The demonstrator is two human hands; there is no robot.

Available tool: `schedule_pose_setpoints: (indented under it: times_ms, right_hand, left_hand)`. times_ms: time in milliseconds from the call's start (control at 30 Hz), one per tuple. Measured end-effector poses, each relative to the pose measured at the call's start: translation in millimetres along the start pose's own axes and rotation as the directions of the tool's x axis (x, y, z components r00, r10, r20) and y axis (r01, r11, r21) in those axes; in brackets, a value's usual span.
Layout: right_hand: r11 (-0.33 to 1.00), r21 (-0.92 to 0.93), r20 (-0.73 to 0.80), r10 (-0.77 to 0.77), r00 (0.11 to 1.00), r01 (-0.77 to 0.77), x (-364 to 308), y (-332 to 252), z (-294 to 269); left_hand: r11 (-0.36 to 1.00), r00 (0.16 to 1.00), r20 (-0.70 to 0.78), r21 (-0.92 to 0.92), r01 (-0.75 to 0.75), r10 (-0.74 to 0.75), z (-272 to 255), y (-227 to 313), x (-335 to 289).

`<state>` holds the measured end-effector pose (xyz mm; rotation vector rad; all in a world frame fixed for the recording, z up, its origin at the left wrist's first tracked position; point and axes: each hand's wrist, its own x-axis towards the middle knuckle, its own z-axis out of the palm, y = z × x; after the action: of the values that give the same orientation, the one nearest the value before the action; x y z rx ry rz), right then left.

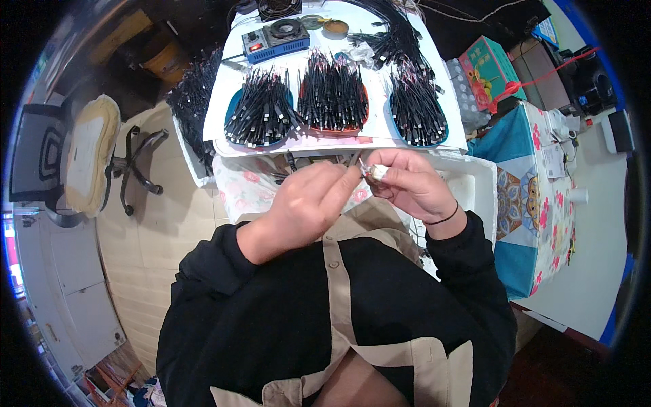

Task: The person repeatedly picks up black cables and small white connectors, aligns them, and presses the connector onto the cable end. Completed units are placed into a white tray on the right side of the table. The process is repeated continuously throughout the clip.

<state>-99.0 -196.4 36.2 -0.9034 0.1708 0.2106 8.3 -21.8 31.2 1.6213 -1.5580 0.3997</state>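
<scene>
My left hand (308,198) and my right hand (415,188) meet in front of my chest, just off the near edge of the white table (339,146). Both have their fingers closed in a pinch. Thin, wire-like ends in pink and dark tones show between the fingertips, too small to make out clearly. A white wrapping (378,172) sits at the right thumb and fingertips; whether it is worn or held I cannot tell. Beyond my hands, black cables lie bundled in a left blue tray (232,108), an orange-red tray (366,112) and a right blue tray (444,129).
A blue soldering station (278,49) and a round tin (335,28) stand at the table's back. More black cables (196,95) fill a white box at left. A white foam box (478,193) is at right, near a green carton (485,73). A wheeled chair (95,152) stands left.
</scene>
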Motion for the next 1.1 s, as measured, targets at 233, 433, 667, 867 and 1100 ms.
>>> schedule_pose_setpoints:
  times_ms: [233,433,667,867,1100]
  right_hand:
    - [-0.301,-0.91,0.411,-0.738,0.535,0.284,-8,4,5]
    - [-0.52,-0.818,0.569,-0.666,0.483,0.245,-1,7,7]
    - [0.858,-0.507,-0.201,-0.207,0.958,0.079,-5,20,9]
    - [-0.11,-0.932,0.328,-0.66,0.676,0.345,-8,4,9]
    - [-0.386,-0.856,0.516,-0.628,0.582,0.343,7,3,11]
  left_hand:
    - [0.506,0.765,0.331,-0.596,0.624,-0.553,-3,-7,-7]
    - [0.511,0.756,0.356,-0.573,0.641,-0.55,0,1,-11]
    - [0.993,0.996,0.067,-0.095,0.065,-0.058,9,-5,-21]
    - [0.333,0.696,0.495,-0.633,0.699,-0.52,-2,-11,-24]
    - [0.717,0.851,0.297,-0.458,0.526,-0.434,-5,-9,-16]
